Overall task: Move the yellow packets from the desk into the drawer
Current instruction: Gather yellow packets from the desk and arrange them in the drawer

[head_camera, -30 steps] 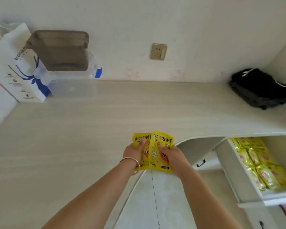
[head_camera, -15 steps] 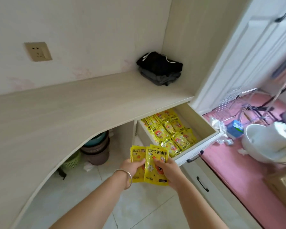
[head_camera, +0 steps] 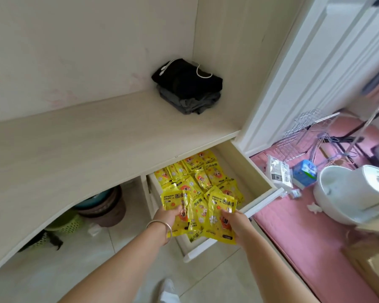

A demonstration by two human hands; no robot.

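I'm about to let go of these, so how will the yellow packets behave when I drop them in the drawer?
The yellow packets look thin and glossy, so probably light and slippery. They bend in both hands, so they will likely flop and slide across the pile in the drawer.

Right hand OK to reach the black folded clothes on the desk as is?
Probably not right now: the right hand grips yellow packets over the open drawer, while the black folded clothes sit in the desk's far corner. Nothing blocks the path.
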